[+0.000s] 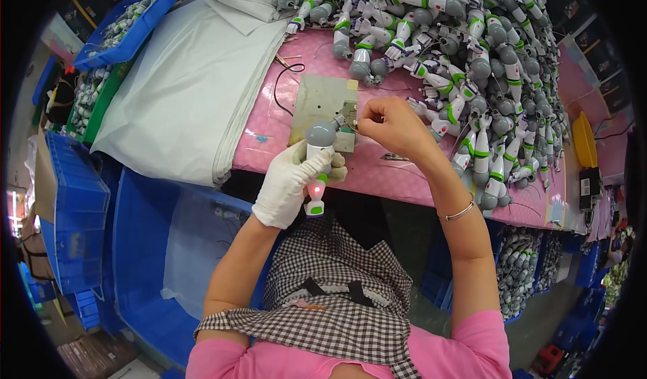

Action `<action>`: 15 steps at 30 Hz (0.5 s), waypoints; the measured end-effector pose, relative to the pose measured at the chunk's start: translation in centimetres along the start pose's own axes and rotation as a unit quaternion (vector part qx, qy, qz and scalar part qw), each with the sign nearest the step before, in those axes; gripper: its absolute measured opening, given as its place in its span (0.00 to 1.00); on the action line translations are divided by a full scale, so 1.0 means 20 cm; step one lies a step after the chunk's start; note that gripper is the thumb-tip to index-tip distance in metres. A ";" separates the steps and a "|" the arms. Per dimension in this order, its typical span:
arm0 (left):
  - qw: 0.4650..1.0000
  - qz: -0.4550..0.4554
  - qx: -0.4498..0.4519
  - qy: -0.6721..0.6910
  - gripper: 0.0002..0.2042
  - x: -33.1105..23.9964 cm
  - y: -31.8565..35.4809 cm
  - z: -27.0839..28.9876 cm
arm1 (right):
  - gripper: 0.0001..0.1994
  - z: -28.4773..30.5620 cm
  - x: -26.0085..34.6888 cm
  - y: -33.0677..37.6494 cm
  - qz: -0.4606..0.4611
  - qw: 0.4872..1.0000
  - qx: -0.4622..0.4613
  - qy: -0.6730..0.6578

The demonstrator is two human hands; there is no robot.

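My left hand [282, 187], in a white glove, is wrapped round a toy robot arm [321, 135] in grey, white and green. Its grey ball joint points away from me, and a red light glows near its lower end. Just beyond lies a flat metal test plate [318, 97] with small contacts along its right side. At that side my bare right hand [396, 126] has thumb and forefinger pinched together, close to the toy arm's tip. What the pinch holds, perhaps a thin wire, is too small to make out.
A large heap of similar toy arms [472, 62] covers the table's right and back. White sheeting [182, 82] lies on the left over the pink table cover [259, 130]. Tweezers [395, 157] rest near the front edge. A blue bin [145, 244] stands below left.
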State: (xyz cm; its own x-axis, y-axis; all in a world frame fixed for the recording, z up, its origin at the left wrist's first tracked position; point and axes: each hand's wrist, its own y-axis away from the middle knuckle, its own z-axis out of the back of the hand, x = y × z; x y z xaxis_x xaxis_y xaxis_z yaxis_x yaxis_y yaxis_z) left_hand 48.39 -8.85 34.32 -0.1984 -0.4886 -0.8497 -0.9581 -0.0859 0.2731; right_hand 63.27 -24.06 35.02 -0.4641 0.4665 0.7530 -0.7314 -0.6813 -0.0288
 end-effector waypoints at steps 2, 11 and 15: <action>1.000 -0.002 0.006 -0.005 0.14 0.01 -0.01 0.00 | 0.10 0.00 -0.05 0.00 0.004 0.997 0.007 -0.079; 0.972 -0.132 -0.192 -0.040 0.17 -0.08 0.32 0.33 | 0.12 0.25 0.05 0.13 0.112 0.990 -0.081 0.013; 0.823 -0.272 -0.498 0.000 0.14 0.09 0.39 0.94 | 0.18 0.45 -0.06 0.20 0.102 0.864 -0.058 0.490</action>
State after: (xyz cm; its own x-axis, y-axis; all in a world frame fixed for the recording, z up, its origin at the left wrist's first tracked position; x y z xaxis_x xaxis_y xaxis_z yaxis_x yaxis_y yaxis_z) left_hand 36.75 5.87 26.46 0.2034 -0.1424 -0.9687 -0.2604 -0.9616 0.0866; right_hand 65.42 -32.40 39.89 -0.7477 0.6359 -0.1911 -0.6033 -0.7708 -0.2047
